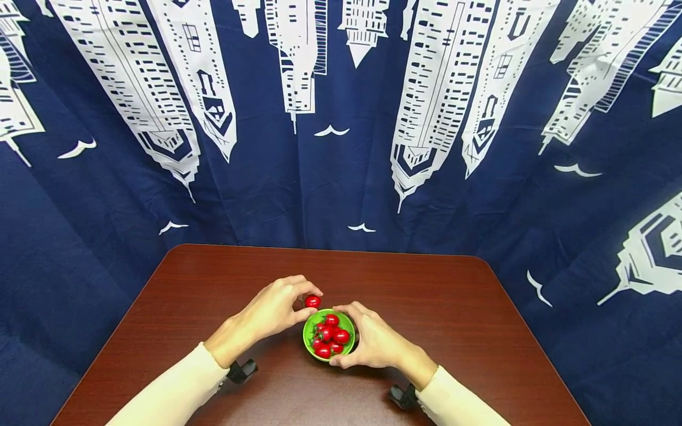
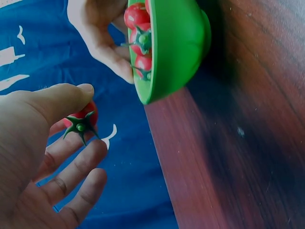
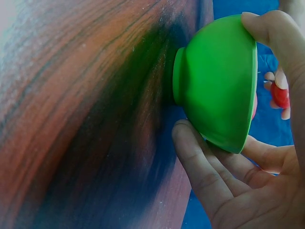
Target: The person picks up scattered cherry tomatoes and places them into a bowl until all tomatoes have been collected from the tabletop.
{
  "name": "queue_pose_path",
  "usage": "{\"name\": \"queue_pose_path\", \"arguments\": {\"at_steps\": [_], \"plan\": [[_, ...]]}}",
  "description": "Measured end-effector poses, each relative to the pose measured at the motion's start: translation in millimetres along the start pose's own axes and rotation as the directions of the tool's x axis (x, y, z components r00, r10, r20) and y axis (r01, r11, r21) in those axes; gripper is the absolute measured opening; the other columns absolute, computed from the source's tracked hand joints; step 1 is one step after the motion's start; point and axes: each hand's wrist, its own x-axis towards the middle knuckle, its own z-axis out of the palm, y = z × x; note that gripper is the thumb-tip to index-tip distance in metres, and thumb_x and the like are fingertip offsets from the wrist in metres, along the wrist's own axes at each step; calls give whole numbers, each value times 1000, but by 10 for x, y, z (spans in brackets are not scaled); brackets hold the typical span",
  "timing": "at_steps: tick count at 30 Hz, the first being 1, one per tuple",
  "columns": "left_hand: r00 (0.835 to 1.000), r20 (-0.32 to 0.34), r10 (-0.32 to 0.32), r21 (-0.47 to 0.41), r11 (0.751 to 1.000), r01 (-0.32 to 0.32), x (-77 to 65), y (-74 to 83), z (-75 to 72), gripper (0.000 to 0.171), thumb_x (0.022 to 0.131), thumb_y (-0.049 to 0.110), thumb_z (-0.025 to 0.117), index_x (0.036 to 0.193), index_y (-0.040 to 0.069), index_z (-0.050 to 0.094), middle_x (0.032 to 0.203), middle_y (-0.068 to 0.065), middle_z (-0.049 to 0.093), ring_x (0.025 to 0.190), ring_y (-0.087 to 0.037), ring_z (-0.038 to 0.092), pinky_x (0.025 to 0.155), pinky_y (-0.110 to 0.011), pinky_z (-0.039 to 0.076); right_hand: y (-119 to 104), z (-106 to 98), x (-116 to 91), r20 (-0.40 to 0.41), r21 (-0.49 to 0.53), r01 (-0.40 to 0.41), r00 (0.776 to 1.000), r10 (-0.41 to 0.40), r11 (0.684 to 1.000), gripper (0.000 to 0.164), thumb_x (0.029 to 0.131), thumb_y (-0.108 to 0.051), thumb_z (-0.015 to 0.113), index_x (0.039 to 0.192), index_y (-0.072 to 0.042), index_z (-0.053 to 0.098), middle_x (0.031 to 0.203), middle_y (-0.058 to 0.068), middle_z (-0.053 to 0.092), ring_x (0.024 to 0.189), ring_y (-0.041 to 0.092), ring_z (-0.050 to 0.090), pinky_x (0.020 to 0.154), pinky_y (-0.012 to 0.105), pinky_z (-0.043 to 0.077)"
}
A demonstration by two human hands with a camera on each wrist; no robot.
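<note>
A green bowl (image 1: 306, 344) full of small red cherry tomatoes (image 1: 327, 335) with green stems stands on the brown table. My right hand (image 1: 373, 339) grips the bowl's right side, thumb at the near rim and fingers at the far side. In the right wrist view the thumb rests on the rim of the bowl (image 3: 219, 81). Just beyond the bowl's upper left rim, my left hand (image 1: 277, 306) pinches a single cherry tomato (image 1: 312, 302) between thumb and fingers. The left wrist view shows the green star-shaped stem of this held tomato (image 2: 82, 125).
The brown wooden table (image 1: 426, 296) has rounded far corners and extends on both sides of the bowl. Behind it hangs a dark blue cloth (image 1: 298, 177) printed with white upside-down buildings and birds. A small dark device (image 1: 242, 371) is strapped at each wrist.
</note>
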Motion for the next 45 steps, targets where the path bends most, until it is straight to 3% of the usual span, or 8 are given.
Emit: {"name": "queue_pose_path", "arguments": {"at_steps": [7, 15, 26, 35, 45], "plan": [[1000, 5, 15, 25, 1000, -15, -11, 67, 31, 31, 97, 21, 97, 126, 18, 86, 113, 6, 82, 93, -12, 73, 84, -29, 65, 7, 3, -2, 1, -5, -4, 1000, 4, 1000, 100, 80, -58, 103, 158, -9, 64, 134, -4, 73, 117, 14, 77, 105, 35, 67], [1000, 16, 14, 21, 1000, -14, -4, 98, 70, 32, 98, 23, 97, 127, 17, 86, 116, 5, 83, 102, -17, 79, 90, -37, 70, 9, 12, -12, 12, 14, -15, 1000, 15, 1000, 100, 80, -59, 103, 160, -14, 63, 133, -7, 71, 117, 13, 75, 103, 34, 66], [999, 31, 10, 19, 1000, -10, 20, 120, 90, 33, 98, 25, 97, 128, 18, 86, 116, 5, 83, 105, -17, 79, 92, -38, 70, 12, 13, -20, 8, 10, -19, 1000, 19, 1000, 100, 79, -58, 103, 159, -14, 63, 134, -7, 72, 118, 13, 75, 104, 35, 67], [998, 59, -21, 21, 1000, 20, -7, 97, 92, 65, 98, 45, 95, 155, 22, 74, 158, -4, 75, 144, -32, 70, 117, -64, 60, 3, 11, -28, -2, -23, -19, 1000, 19, 1000, 102, 79, -59, 103, 159, -11, 64, 133, -6, 72, 117, 16, 75, 102, 36, 66], [997, 54, -47, 19, 999, 46, -16, 115, 68, 66, 98, 45, 94, 158, 24, 73, 161, -5, 72, 147, -32, 68, 121, -66, 56, -3, 6, -30, -15, -24, 6, 1000, -6, 1000, 101, 79, -58, 103, 158, -10, 64, 134, -5, 73, 117, 16, 75, 102, 35, 67]]}}
